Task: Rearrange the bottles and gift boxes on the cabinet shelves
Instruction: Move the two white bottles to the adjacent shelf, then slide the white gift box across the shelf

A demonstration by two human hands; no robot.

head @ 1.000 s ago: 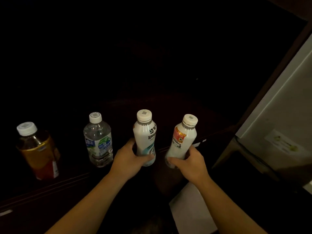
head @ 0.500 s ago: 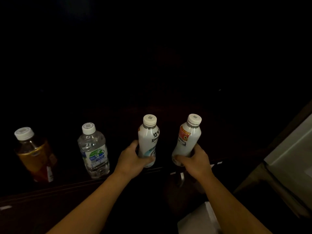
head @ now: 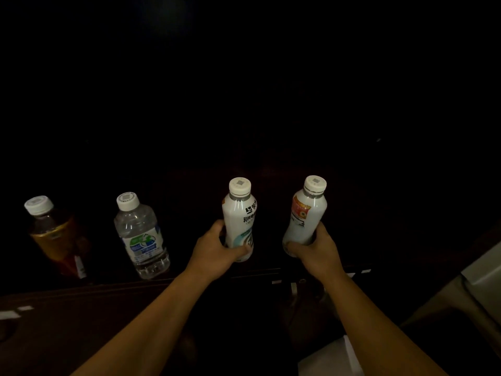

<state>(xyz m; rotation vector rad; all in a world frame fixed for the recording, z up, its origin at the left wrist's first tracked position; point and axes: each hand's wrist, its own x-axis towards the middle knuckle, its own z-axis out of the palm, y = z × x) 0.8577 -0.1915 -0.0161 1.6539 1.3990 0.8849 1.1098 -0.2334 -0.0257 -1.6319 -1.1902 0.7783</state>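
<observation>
1. Bottles stand in a row of four along the front edge of the dark cabinet shelf; I see no gift boxes in this dim view.
2. Nearest me, my left hand is wrapped around the lower body of the white bottle with black lettering, thumb across its front.
3. My right hand is wrapped around the lower part of the white bottle with the orange label, which leans slightly to the right. I cannot tell whether either bottle's base touches the shelf.
4. Just left of my left hand, apart from it, the clear water bottle stands on the shelf near the front edge.
5. Toward the left end, the amber tea bottle stands well apart from my hands.
6. Behind the row, the shelf's depth is black; I can make out nothing there.
</observation>
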